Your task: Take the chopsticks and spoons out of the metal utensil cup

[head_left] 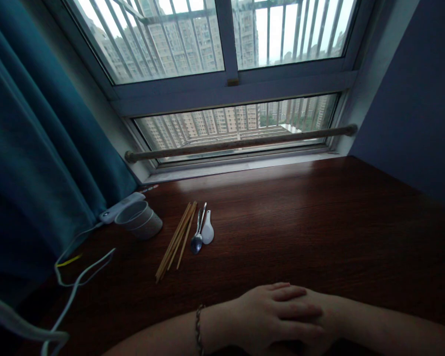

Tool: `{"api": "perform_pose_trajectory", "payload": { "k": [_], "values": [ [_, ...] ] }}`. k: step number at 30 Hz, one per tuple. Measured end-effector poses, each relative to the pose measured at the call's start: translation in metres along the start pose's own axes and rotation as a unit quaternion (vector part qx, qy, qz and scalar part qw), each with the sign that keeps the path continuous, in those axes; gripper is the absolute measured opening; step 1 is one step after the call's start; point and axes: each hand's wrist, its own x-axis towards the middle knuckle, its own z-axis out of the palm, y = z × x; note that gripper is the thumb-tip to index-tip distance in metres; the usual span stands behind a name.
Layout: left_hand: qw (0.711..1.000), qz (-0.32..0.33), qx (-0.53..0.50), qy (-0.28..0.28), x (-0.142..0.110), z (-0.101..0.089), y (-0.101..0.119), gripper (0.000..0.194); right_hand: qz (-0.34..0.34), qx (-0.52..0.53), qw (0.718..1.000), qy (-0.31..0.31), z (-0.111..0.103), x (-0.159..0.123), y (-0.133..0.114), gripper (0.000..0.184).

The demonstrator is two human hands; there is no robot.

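Observation:
My left hand point(261, 316), with a bracelet at its wrist, lies over my right hand point(328, 311) near the front of the table. Its fingers are stretched out across the back of the right hand. The right hand's fingers are hidden underneath. Beyond the hands, to the left, several wooden chopsticks point(177, 240) lie in a loose bundle. Beside them are metal spoons point(196, 243), partly overlapping, and a short white spoon point(208, 232). Left of the chopsticks, a translucent plastic cup point(148, 225) appears tilted. Neither hand touches these things.
The dark wooden table point(300, 217) reaches to a window with a rail point(244, 144) across it. A white power strip point(124, 206) lies behind the cup. White cables point(72, 294) run along the left, by a blue curtain point(59, 148). A wall point(411, 123) stands at right.

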Motion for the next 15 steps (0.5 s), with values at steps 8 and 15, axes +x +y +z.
{"api": "perform_pose_trajectory", "payload": {
  "k": [8,15],
  "values": [
    [1.0,0.001,0.008,-0.004,0.0,0.0,0.001,0.048,0.004,0.024,1.0,0.005,0.004,0.001,0.002,0.061],
    [1.0,0.002,0.006,-0.001,0.0,0.0,0.0,0.048,-0.021,0.035,0.998,0.038,0.013,-0.002,0.01,0.064]
  ]
}}
